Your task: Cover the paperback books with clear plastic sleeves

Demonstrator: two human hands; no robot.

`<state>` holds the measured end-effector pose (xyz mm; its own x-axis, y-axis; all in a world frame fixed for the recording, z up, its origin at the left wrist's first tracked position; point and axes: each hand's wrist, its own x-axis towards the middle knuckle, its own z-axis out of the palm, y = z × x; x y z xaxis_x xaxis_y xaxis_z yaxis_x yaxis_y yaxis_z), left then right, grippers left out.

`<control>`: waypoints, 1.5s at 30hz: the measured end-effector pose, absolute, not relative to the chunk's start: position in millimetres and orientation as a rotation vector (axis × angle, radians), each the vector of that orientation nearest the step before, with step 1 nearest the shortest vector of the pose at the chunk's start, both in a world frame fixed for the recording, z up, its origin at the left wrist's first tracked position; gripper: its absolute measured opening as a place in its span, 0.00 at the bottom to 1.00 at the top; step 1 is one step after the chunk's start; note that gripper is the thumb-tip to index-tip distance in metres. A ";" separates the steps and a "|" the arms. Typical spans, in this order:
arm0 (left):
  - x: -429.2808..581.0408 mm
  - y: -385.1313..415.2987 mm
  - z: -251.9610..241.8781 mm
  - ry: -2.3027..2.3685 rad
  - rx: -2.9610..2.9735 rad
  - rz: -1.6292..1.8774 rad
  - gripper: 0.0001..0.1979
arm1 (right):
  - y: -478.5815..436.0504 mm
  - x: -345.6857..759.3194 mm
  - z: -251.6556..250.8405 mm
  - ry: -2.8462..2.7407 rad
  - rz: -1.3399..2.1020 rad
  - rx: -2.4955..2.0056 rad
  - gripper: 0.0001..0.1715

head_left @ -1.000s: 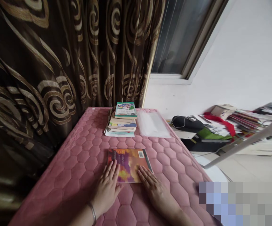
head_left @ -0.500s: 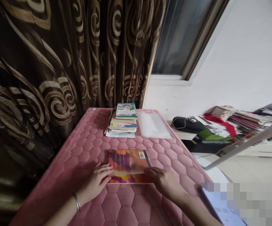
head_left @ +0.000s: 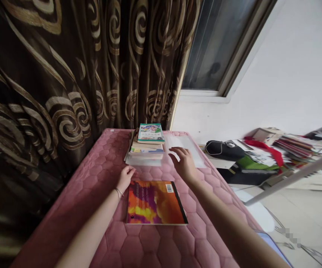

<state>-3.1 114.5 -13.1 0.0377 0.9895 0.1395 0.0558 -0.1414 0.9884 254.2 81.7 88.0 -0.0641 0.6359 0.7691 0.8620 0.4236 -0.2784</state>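
Observation:
A book with an orange and purple back cover [head_left: 156, 204] lies flat on the pink quilted surface [head_left: 149, 245], barcode at its upper right. Beyond it stands a stack of books and papers [head_left: 146, 155], topped by a green-edged book with a colourful picture [head_left: 151, 133]. My left hand [head_left: 125, 177], a bracelet on its wrist, is just past the orange book's upper left corner, fingers loosely bent and holding nothing. To the right of the stack, my right hand [head_left: 183, 163] is open, thumb and fingers apart, before the clear plastic sheets [head_left: 195, 150].
A dark patterned curtain [head_left: 116, 67] hangs along the left and back. On the right are a black pouch [head_left: 223, 149], a red cloth [head_left: 265, 149] and piled folders [head_left: 295, 145]. A pale slanting bar [head_left: 286, 182] crosses there, and a screen edge [head_left: 272, 243] shows low down.
Both hands have left the sides of the orange book and moved forward, toward the book stack and plastic sheets. The orange book stays lying flat.

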 end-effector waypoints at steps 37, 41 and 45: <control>-22.7 -42.9 20.3 1.197 2.460 0.575 0.15 | -51.2 272.9 24.4 -2.493 0.285 -1.104 0.28; -22.2 -39.2 20.6 1.189 2.457 0.599 0.15 | -50.4 273.6 23.7 -2.526 0.279 -1.095 0.29; -23.5 -37.3 24.6 1.187 2.457 0.596 0.15 | -51.2 273.6 23.1 -2.542 0.270 -1.110 0.30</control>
<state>-23.5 -37.3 24.6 0.5614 0.7981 0.2190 0.6520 -0.5895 0.4768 273.6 -51.2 23.1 -0.6304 0.7375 0.2423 0.6701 0.6745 -0.3097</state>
